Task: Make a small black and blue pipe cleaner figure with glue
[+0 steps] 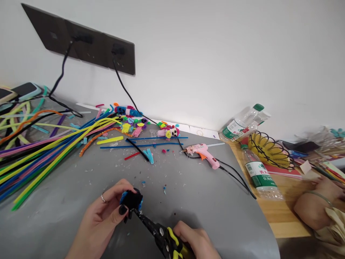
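Observation:
My left hand (104, 216) pinches a small fuzzy ball of black and blue pipe cleaner (132, 200) just above the grey mat (202, 194). My right hand (198, 242) is closed around the yellow-and-black handles of a pair of pliers (161, 235). The pliers' dark jaws reach up and left to the underside of the fuzzy ball. Both hands are at the bottom middle of the view, close to the mat's near edge.
A fan of long coloured pipe cleaners (45, 147) covers the left of the mat. Small finished pieces (168, 131) and a pink glue gun (205, 154) with its black cord lie farther back. Bottles (260, 176), a wire basket (269, 151) and another person's hand (318, 205) are at the right.

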A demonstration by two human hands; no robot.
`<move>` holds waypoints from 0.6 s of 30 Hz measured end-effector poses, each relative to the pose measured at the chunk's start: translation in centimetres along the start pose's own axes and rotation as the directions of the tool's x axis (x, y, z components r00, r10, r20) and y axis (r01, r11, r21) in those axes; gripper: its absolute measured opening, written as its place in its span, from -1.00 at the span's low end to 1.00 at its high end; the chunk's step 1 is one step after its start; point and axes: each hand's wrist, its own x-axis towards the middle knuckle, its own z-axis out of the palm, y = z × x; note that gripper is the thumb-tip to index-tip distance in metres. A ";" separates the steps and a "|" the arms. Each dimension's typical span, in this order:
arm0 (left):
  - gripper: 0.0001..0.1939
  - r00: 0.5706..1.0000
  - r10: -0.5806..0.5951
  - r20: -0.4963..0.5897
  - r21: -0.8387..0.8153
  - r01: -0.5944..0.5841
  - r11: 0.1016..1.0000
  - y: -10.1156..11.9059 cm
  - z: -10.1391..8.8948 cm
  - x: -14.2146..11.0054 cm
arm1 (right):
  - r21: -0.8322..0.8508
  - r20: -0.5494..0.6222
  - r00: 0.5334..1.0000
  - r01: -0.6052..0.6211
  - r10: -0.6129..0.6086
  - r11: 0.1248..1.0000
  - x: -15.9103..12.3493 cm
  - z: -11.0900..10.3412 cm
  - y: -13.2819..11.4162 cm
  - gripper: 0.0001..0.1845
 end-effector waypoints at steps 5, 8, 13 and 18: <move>-0.70 1.000 0.013 0.001 0.012 -0.013 1.000 -0.2 -0.1 0.0 | 0.010 0.020 1.000 -0.016 0.015 1.000 0.1 0.0 -0.2 -0.49; -0.70 1.000 0.025 0.011 0.015 -0.026 1.000 -0.1 -0.1 -0.1 | 0.026 0.017 1.000 -0.006 0.005 1.000 0.0 -0.2 -0.2 -0.50; -0.70 0.999 0.033 0.009 0.023 -0.033 0.999 0.1 0.1 -0.2 | 0.004 0.002 1.000 0.016 -0.016 1.000 -0.1 -0.1 0.0 -0.50; -0.70 1.000 0.019 0.013 0.004 -0.019 1.000 0.2 0.0 0.0 | -0.075 -0.007 1.000 -0.001 0.000 0.997 0.0 0.1 0.0 -0.50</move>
